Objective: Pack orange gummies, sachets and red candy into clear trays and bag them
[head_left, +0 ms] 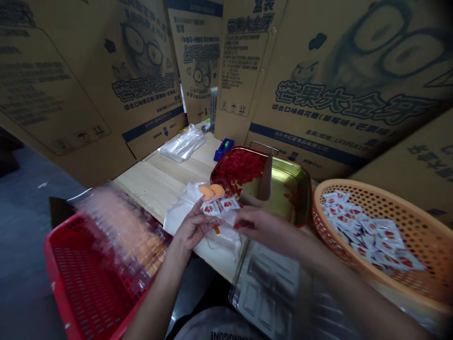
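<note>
My left hand (194, 225) pinches the near-left edge of a clear plastic tray (222, 221). Orange candy pieces (212, 191) lie in its far part, two white sachets with red print (220, 206) across the middle, and a small orange-red piece (216, 229) nearer to me. Over the tray's right side is my right hand (250, 220), fingers closed and slightly blurred, with a small red piece (237, 226) at the fingertips. Just beyond stands a gold tin (299, 175) with red pieces (240, 165) heaped on its left and a cardboard divider (265, 182).
At left, a red basket (58, 264) carries packed clear trays (120, 222). An orange basket (437, 241) of sachets (368, 231) stands at right. Empty clear trays (265, 283) lie near my lap. Plastic bags (184, 141), a blue tape dispenser (223, 149) and tall cartons (318, 94) are behind.
</note>
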A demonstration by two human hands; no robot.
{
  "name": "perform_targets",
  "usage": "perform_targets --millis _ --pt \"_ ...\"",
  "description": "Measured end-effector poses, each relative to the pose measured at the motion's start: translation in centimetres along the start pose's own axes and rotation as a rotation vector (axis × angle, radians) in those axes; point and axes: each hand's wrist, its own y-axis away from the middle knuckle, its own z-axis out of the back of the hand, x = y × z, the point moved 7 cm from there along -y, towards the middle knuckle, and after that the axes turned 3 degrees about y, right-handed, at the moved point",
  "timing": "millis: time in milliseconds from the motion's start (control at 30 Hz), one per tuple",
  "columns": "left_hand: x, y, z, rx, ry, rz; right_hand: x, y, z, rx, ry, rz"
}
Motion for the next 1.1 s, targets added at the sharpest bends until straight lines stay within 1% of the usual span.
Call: perform_targets --millis 33,67,100,133,200,233,267,333,367,400,433,500,567,667,733,800,867,933,1000,1033,1067,1100 --pt "0.0 0.0 -0.1 0.005 -0.006 -0.001 1.8 -0.4 -0.7 0.002 -0.009 0.061" --pt "0.0 0.0 -0.1 0.004 -0.012 -0.001 3.0 -0.8 -1.2 0.004 0.001 0.091" --pt "0.0 0.1 -0.1 0.000 -0.014 0.000 3.6 -1.1 -1.7 0.004 0.020 0.098" --pt "0.0 0.1 0.0 -0.008 -0.014 0.002 3.6 -1.2 -1.9 -0.001 0.039 0.092" --pt "-0.1 0.3 0.1 -0.024 -0.011 0.003 2.2 -1.1 -1.4 -0.047 0.067 0.048" --pt "-0.2 0.4 0.1 -0.028 -0.011 0.004 0.7 -0.8 -0.8 -0.080 0.091 -0.008" --pt "-0.2 0.4 0.2 -0.029 -0.014 0.005 -1.3 -0.4 0.1 -0.107 0.138 -0.103" --pt "-0.2 0.4 0.2 -0.030 -0.020 0.013 -6.1 0.6 2.3 -0.127 0.289 -0.380" --pt "-0.2 0.4 0.2 -0.030 -0.022 0.019 -8.6 1.2 3.4 -0.117 0.371 -0.526" --pt "-0.1 0.4 0.2 -0.031 -0.024 0.026 -11.0 1.5 4.3 -0.104 0.436 -0.650" --pt "-0.1 0.3 0.2 -0.035 -0.023 0.032 -13.0 1.6 5.1 -0.094 0.472 -0.735" --pt "0.1 0.2 0.1 -0.043 -0.026 0.039 -16.6 1.1 5.7 -0.069 0.497 -0.856" --pt "0.2 0.0 0.0 -0.049 -0.033 0.039 -19.4 0.2 5.3 -0.038 0.503 -0.920" --pt "0.2 -0.1 0.0 -0.045 -0.039 0.040 -21.8 -0.8 3.9 -0.017 0.513 -0.927" --pt "0.0 0.0 0.2 -0.051 -0.034 0.037 -22.3 -0.9 3.3 -0.029 0.525 -0.908" --pt "-0.2 0.0 0.4 -0.065 -0.023 0.031 -21.8 -0.7 3.5 -0.061 0.538 -0.887" --pt "-0.3 0.1 0.6 -0.083 -0.006 0.030 -20.6 -0.5 4.5 -0.121 0.555 -0.867" --pt "-0.4 0.2 0.7 -0.098 0.014 0.036 -18.7 -0.7 6.4 -0.231 0.584 -0.830" --pt "-0.4 0.2 0.8 -0.107 0.033 0.038 -16.5 -1.7 8.3 -0.365 0.597 -0.735" --pt "-0.4 0.3 0.8 -0.107 0.039 0.037 -15.4 -2.8 8.8 -0.394 0.575 -0.653" --pt "-0.4 0.3 0.7 -0.104 0.042 0.036 -14.5 -4.2 8.9 -0.376 0.532 -0.562" --pt "-0.4 0.3 0.7 -0.102 0.042 0.037 -13.9 -5.8 8.4 -0.315 0.477 -0.476"
